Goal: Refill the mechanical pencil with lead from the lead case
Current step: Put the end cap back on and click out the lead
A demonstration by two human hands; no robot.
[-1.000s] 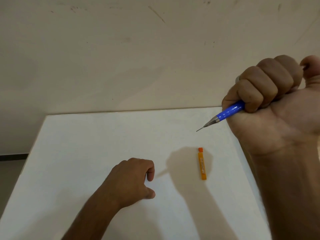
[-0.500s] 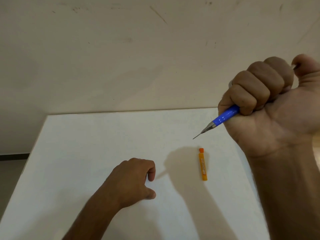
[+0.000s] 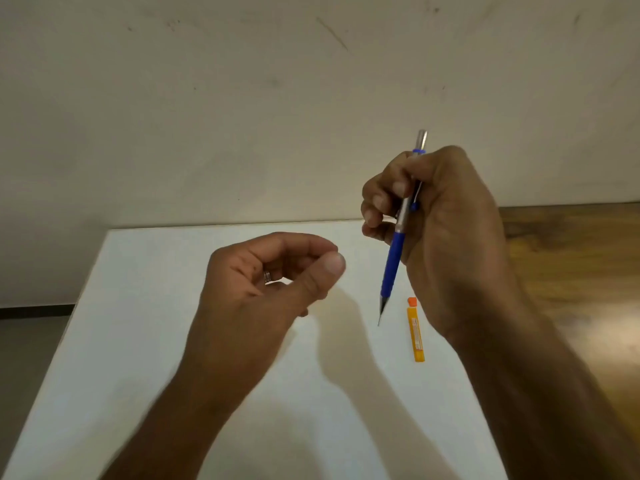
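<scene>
My right hand (image 3: 446,230) grips a blue and silver mechanical pencil (image 3: 393,268), held nearly upright above the table with its tip pointing down and its silver cap sticking out above my fingers. My left hand (image 3: 273,282) hovers to the left of the pencil, fingers curled inward with the thumb near the fingertips, holding nothing I can see. A small orange-yellow lead case (image 3: 415,329) with an orange cap lies flat on the white table (image 3: 138,341), just right of the pencil tip and partly beside my right wrist.
The white table meets a pale wall at its far edge. A wooden floor (image 3: 571,265) shows past the table's right edge, and a grey floor lies to the left.
My right hand has swung leftward and turned the pencil from a slant to nearly upright, tip down. My left hand has lifted off the table and moved toward the pencil.
</scene>
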